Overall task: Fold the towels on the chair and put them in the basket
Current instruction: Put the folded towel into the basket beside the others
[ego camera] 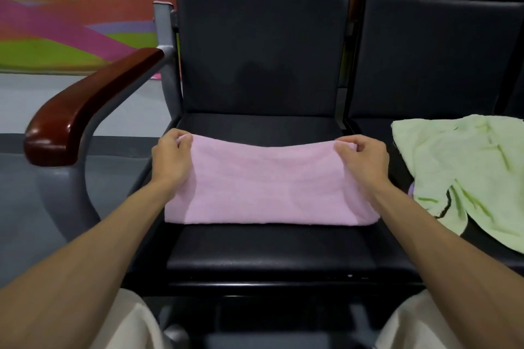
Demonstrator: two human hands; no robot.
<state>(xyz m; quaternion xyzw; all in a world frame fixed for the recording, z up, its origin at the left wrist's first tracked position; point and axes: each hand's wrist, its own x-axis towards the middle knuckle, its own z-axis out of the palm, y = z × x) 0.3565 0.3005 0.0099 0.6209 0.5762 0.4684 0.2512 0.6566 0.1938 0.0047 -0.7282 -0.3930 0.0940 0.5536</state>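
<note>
Closest to me, my knees in pale trousers sit at the bottom edge, and both forearms reach over them to the pink towel. It lies across the middle of the black chair seat, its near edge toward me looking like a fold. My left hand pinches its far left corner and my right hand its far right corner. Fingers and thumbs are curled on the cloth, and the far edge is lifted a little and sags between them.

To fold well, I should keep both corners level and taut, bring them toward me together, and lay the far edge flush on the near one before smoothing. How many layers I hold is hard to tell from here, probably two.

Near my right wrist, on the next seat, the green towel lies crumpled and unfolded. A wooden armrest stands off to the left. No basket shows.
</note>
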